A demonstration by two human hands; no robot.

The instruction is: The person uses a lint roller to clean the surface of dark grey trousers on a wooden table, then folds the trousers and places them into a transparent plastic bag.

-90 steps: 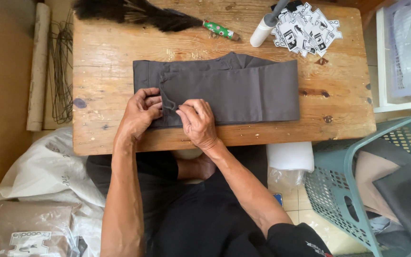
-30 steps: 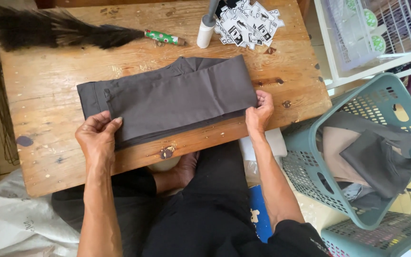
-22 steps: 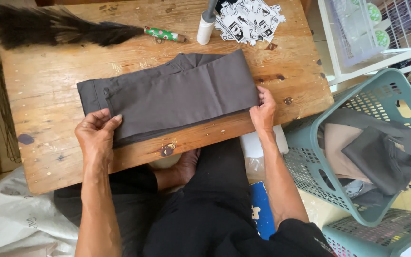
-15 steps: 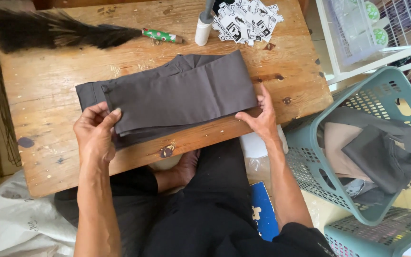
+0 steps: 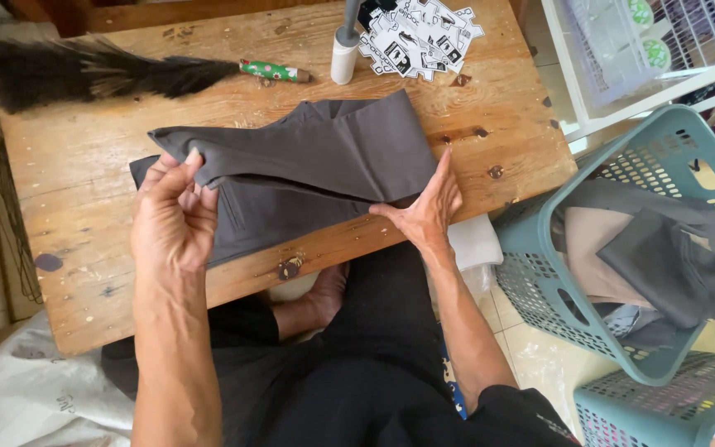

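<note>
A folded dark grey garment lies across the wooden table. My left hand grips its left end and lifts the top layer off the layer beneath. My right hand holds the garment's right end near the table's front edge, fingers slipped under the fold. The lower layer stays flat on the wood, with a seam line showing beside my left hand.
A black feather duster with a green handle lies at the back left. A white tube and a pile of black-and-white paper tags sit at the back. A teal laundry basket with folded clothes stands to the right, a white wire rack behind it.
Three seconds ago both hands worked together at the garment's front edge. They have since moved to its two ends, and the top layer has risen off the table.
</note>
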